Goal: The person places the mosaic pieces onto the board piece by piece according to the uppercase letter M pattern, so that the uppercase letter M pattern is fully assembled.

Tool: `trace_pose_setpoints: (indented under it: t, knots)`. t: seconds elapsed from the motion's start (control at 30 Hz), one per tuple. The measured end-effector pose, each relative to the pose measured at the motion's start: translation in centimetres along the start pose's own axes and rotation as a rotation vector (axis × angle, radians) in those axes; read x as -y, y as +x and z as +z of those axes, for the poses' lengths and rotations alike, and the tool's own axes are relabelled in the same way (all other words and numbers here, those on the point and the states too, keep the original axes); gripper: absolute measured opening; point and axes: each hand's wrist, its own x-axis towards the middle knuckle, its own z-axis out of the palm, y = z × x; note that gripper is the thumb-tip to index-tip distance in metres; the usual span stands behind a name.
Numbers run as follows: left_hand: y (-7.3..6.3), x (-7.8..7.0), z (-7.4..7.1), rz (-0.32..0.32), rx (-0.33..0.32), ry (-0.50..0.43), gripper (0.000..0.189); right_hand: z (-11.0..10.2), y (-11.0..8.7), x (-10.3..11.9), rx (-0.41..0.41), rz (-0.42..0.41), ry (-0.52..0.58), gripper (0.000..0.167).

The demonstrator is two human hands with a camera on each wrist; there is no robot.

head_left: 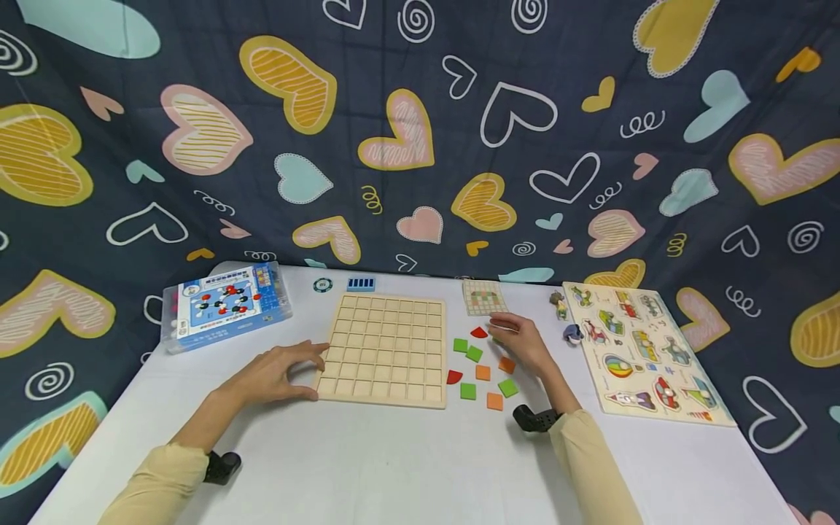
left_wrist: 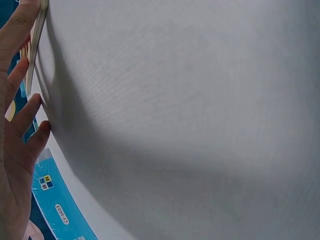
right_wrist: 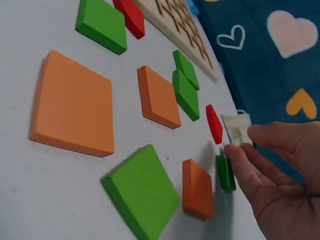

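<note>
The left hand [head_left: 278, 372] touches the left edge of a wooden grid board [head_left: 387, 350], with its thumb beside the near left corner. In the left wrist view its fingers [left_wrist: 27, 117] are spread. Over the far side of some loose coloured pieces is the right hand [head_left: 521, 339], thumb and fingers bent loosely. A green piece [right_wrist: 226, 172] lies right by its fingertips; I cannot tell whether they touch. Close by are a red quarter-round piece [head_left: 479, 332], an orange square [head_left: 507, 364] and a green square [head_left: 508, 387]. Beyond the hand lies a gridded pattern card [head_left: 484, 297].
A boxed molecule set [head_left: 226, 306] is at the back left. Behind the board lie a round green token [head_left: 322, 285] and a blue striped block [head_left: 361, 284]. Two small figures [head_left: 573, 335] stand near a picture puzzle board [head_left: 646, 350] on the right. A heart-print cloth [head_left: 420, 146] hangs behind.
</note>
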Motion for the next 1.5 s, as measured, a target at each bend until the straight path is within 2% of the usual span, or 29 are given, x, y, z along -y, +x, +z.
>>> trace_pose_setpoints:
  t: [0.13, 0.3, 0.5, 0.67, 0.8, 0.93, 1.17, 1.5]
  knots:
    - [0.1, -0.1, -0.1, 0.004, 0.001, -0.008, 0.04, 0.4, 0.3, 0.4, 0.061, -0.012, -0.066, 0.044]
    - [0.2, -0.1, -0.2, 0.01, 0.003, -0.014, 0.04, 1.6, 0.7, 0.7, 0.127, -0.03, -0.082, 0.047]
    - [0.1, -0.1, 0.0, 0.032, -0.013, -0.013, 0.039, 2.6, 1.9, 0.3, 0.044, -0.094, -0.18, 0.04]
    - [0.3, -0.2, 0.0, 0.042, -0.012, -0.024, 0.039, 2.9, 2.7, 0.2, 0.001, -0.094, -0.228, 0.038]
    - [0.4, -0.3, 0.0, 0.036, 0.0, -0.023, 0.039, 3.2, 3.1, 0.4, -0.005, -0.075, -0.254, 0.038]
    - [0.2, -0.2, 0.1, 0.025, 0.002, -0.015, 0.039, 3.5, 3.2, 0.7, 0.022, -0.073, -0.283, 0.042]
    - [0.1, 0.0, 0.4, 0.011, 0.007, -0.023, 0.04, 3.7, 3.3, 0.8, 0.022, -0.053, -0.277, 0.037]
    - [0.1, 0.1, 0.3, 0.013, -0.003, -0.029, 0.04, 4.2, 3.0, 0.1, -0.08, -0.06, -0.23, 0.029]
